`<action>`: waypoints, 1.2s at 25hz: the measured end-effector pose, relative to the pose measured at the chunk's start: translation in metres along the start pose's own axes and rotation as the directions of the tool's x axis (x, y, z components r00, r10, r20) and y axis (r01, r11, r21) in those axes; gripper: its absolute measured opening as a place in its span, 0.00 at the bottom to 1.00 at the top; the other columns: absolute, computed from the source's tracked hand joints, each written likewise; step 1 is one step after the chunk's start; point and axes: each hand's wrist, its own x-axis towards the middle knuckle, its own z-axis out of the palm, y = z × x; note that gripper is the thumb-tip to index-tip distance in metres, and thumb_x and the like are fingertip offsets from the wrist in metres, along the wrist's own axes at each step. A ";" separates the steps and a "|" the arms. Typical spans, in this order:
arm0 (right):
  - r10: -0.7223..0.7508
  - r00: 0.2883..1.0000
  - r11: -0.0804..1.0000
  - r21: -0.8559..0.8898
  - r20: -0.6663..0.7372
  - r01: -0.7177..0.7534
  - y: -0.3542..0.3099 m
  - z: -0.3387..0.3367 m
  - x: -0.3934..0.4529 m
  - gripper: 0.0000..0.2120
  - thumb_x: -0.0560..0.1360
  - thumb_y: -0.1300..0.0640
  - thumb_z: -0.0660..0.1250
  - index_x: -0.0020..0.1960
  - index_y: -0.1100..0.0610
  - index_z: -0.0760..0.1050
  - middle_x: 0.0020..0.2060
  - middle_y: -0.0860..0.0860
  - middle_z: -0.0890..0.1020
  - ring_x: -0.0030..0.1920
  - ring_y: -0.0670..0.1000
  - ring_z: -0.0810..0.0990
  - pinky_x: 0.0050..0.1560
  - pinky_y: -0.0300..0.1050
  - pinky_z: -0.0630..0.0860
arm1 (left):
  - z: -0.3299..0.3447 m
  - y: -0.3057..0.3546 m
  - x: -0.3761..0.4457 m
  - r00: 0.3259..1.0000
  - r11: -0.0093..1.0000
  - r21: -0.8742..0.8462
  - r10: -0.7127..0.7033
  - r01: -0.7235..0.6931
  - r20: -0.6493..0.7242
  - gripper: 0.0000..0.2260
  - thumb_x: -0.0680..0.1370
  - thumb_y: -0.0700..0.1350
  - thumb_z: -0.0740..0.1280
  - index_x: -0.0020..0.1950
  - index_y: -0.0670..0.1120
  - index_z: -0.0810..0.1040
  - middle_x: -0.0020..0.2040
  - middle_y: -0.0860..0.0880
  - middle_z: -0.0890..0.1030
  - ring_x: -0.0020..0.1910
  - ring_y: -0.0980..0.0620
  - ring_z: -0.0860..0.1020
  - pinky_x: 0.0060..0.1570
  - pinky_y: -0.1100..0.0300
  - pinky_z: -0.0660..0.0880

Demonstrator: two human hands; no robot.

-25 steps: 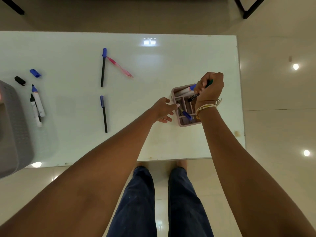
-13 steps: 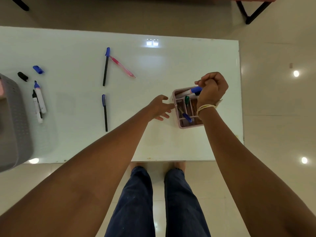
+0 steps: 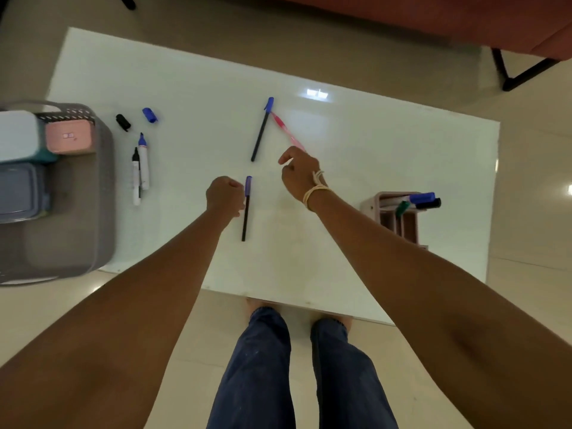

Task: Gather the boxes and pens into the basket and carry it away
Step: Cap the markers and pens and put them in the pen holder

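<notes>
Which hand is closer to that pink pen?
The right hand: its curled fingers hover at the near end of the pink pen. The left hand sits beside the nearer blue-capped pen.

Glossy white table [image 3: 371, 181] (mirror-smooth), perforated grey plastic basket [image 3: 102, 193]

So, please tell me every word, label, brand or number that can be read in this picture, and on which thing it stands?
No text can be read.
Pink box in the grey basket: a small white mark on its lid, too small and blurred to read.
White markers beside the basket: no print can be made out on their barrels.
Pens and pink organizer: no lettering shows.
</notes>
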 end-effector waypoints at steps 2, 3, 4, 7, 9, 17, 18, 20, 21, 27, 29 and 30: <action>0.022 0.992 0.970 -0.244 0.127 0.010 -0.008 0.020 0.016 0.17 0.76 0.64 0.57 0.63 0.56 0.72 0.56 0.57 0.74 0.52 0.57 0.77 0.49 0.46 0.75 | -0.012 -0.012 0.011 0.995 0.995 -0.028 -0.094 0.095 0.045 0.06 0.78 0.41 0.63 0.52 0.42 0.77 0.43 0.42 0.80 0.33 0.50 0.79 0.33 0.57 0.78; 0.015 0.988 0.941 -0.335 0.151 0.037 -0.013 0.028 0.026 0.18 0.77 0.62 0.57 0.67 0.54 0.69 0.61 0.57 0.71 0.57 0.59 0.76 0.54 0.47 0.73 | -0.016 -0.016 0.015 0.990 0.993 -0.012 -0.112 0.113 0.084 0.06 0.77 0.41 0.65 0.53 0.42 0.76 0.44 0.43 0.79 0.36 0.49 0.79 0.36 0.56 0.79; -0.004 0.988 0.916 -0.396 0.157 0.066 -0.020 0.036 0.036 0.19 0.78 0.60 0.57 0.69 0.54 0.67 0.65 0.58 0.69 0.60 0.60 0.75 0.58 0.48 0.72 | -0.019 -0.019 0.018 0.987 0.994 0.004 -0.108 0.108 0.121 0.07 0.76 0.43 0.68 0.52 0.43 0.75 0.45 0.43 0.79 0.40 0.47 0.79 0.40 0.54 0.79; -0.059 0.987 0.855 -0.502 0.152 0.129 -0.036 0.053 0.069 0.20 0.80 0.54 0.59 0.71 0.54 0.66 0.67 0.59 0.67 0.64 0.59 0.74 0.64 0.50 0.73 | -0.017 -0.022 0.023 0.979 0.995 0.049 -0.093 0.085 0.183 0.14 0.74 0.48 0.72 0.54 0.44 0.74 0.49 0.45 0.79 0.48 0.46 0.80 0.45 0.52 0.80; -0.081 0.983 0.811 -0.562 0.164 0.161 -0.038 0.063 0.085 0.19 0.80 0.53 0.60 0.68 0.58 0.70 0.66 0.58 0.70 0.63 0.59 0.75 0.64 0.51 0.74 | -0.011 -0.023 0.025 0.971 0.993 0.073 -0.111 0.097 0.213 0.16 0.72 0.51 0.74 0.53 0.45 0.74 0.50 0.46 0.79 0.50 0.46 0.79 0.43 0.54 0.79; -0.037 0.999 0.851 -0.524 -0.030 0.016 -0.009 0.081 0.046 0.12 0.78 0.60 0.62 0.60 0.61 0.72 0.53 0.59 0.78 0.53 0.58 0.80 0.52 0.47 0.78 | 0.007 -0.039 0.031 0.995 0.934 0.342 0.102 -0.100 0.013 0.14 0.69 0.48 0.75 0.48 0.40 0.80 0.44 0.47 0.82 0.44 0.47 0.82 0.41 0.59 0.76; 0.021 0.999 0.881 -0.471 -0.046 -0.040 -0.006 0.080 0.040 0.14 0.76 0.61 0.64 0.61 0.61 0.70 0.53 0.59 0.78 0.52 0.59 0.80 0.52 0.48 0.79 | 0.006 -0.040 0.034 0.997 0.942 0.327 0.073 -0.067 -0.006 0.13 0.69 0.47 0.75 0.47 0.40 0.81 0.44 0.46 0.83 0.43 0.48 0.82 0.39 0.60 0.75; 0.152 0.987 0.917 -0.367 -0.042 -0.157 0.000 0.077 0.031 0.20 0.72 0.63 0.68 0.62 0.60 0.67 0.52 0.59 0.78 0.50 0.59 0.80 0.51 0.50 0.80 | 0.001 -0.037 0.040 0.998 0.987 0.152 -0.057 0.057 -0.002 0.11 0.69 0.45 0.75 0.44 0.40 0.81 0.39 0.44 0.83 0.39 0.47 0.83 0.38 0.60 0.78; 0.207 0.978 0.921 -0.333 -0.019 -0.201 0.003 0.075 0.027 0.20 0.70 0.63 0.68 0.61 0.60 0.69 0.51 0.58 0.78 0.50 0.59 0.80 0.50 0.50 0.80 | -0.002 -0.034 0.040 0.991 0.992 -0.005 -0.130 0.130 0.037 0.09 0.70 0.43 0.75 0.43 0.39 0.80 0.37 0.43 0.82 0.36 0.46 0.83 0.39 0.58 0.81; 0.265 0.936 0.960 0.030 0.233 -0.279 0.021 0.064 -0.011 0.11 0.72 0.64 0.68 0.54 0.61 0.80 0.47 0.59 0.83 0.48 0.60 0.84 0.50 0.53 0.83 | -0.002 -0.015 0.018 0.978 0.880 -0.440 -0.107 0.176 0.177 0.04 0.76 0.38 0.69 0.50 0.40 0.80 0.45 0.42 0.82 0.43 0.45 0.83 0.46 0.51 0.82; 0.191 0.948 0.978 0.037 0.256 -0.206 0.031 0.061 -0.027 0.11 0.73 0.64 0.67 0.55 0.61 0.80 0.45 0.58 0.83 0.46 0.59 0.84 0.50 0.54 0.83 | 0.005 -0.014 0.009 0.985 0.892 -0.436 -0.045 0.115 0.169 0.05 0.76 0.38 0.69 0.52 0.40 0.80 0.46 0.42 0.83 0.44 0.44 0.84 0.46 0.51 0.82; 0.159 0.956 0.984 0.035 0.248 -0.173 0.036 0.060 -0.034 0.11 0.74 0.64 0.67 0.56 0.61 0.80 0.46 0.58 0.83 0.46 0.59 0.84 0.50 0.55 0.82 | 0.008 -0.014 0.004 0.985 0.896 -0.434 -0.023 0.096 0.171 0.06 0.76 0.38 0.69 0.52 0.40 0.81 0.47 0.42 0.84 0.45 0.44 0.84 0.46 0.52 0.83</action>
